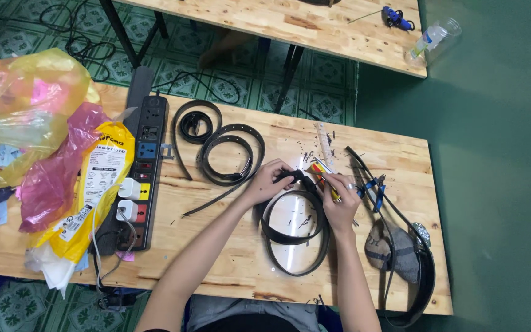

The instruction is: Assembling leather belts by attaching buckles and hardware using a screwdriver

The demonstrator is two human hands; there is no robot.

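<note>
I'm looking down on a pale wooden table (228,258) with a knotty grain, lit evenly from above. Beyond it stands a second wooden table (290,24) on dark metal legs (287,77) — the two are well apart, with floor between them. That floor (228,80) is green patterned tile on the left, with black cables (72,40) trailing over it — to the right it gives way to a plain green surface (499,154).
</note>
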